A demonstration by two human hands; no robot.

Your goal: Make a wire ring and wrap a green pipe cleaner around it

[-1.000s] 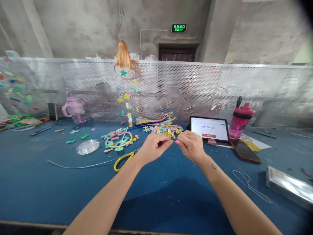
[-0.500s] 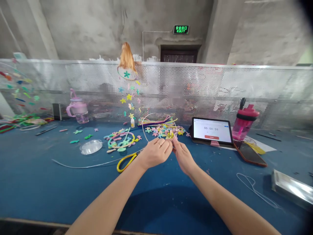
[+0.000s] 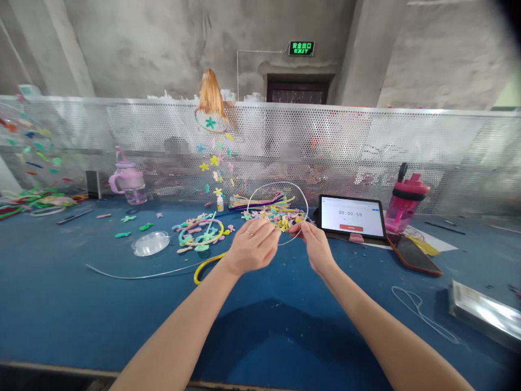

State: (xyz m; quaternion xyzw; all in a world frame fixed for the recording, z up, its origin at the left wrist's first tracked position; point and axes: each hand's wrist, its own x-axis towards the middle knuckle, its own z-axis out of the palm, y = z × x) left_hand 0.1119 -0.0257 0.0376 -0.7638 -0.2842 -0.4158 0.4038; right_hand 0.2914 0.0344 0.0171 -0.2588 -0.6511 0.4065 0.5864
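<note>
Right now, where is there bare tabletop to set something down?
Widest: front left, between the long wire, left forearm and table edge. Another, flecked and shadowed, lies between it and the right forearm. Crowded: farther back, around the flowers and tablet.

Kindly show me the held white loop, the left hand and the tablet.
White loop (image 3: 278, 183), head view: top of its arc.
Left hand (image 3: 252, 247), head view: back of the hand.
Tablet (image 3: 352, 214), head view: middle of the screen.

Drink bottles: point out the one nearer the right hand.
The deep-pink bottle, just right of the tablet, is nearer the right hand; the lilac one, with its side handle, stands far left.
</note>
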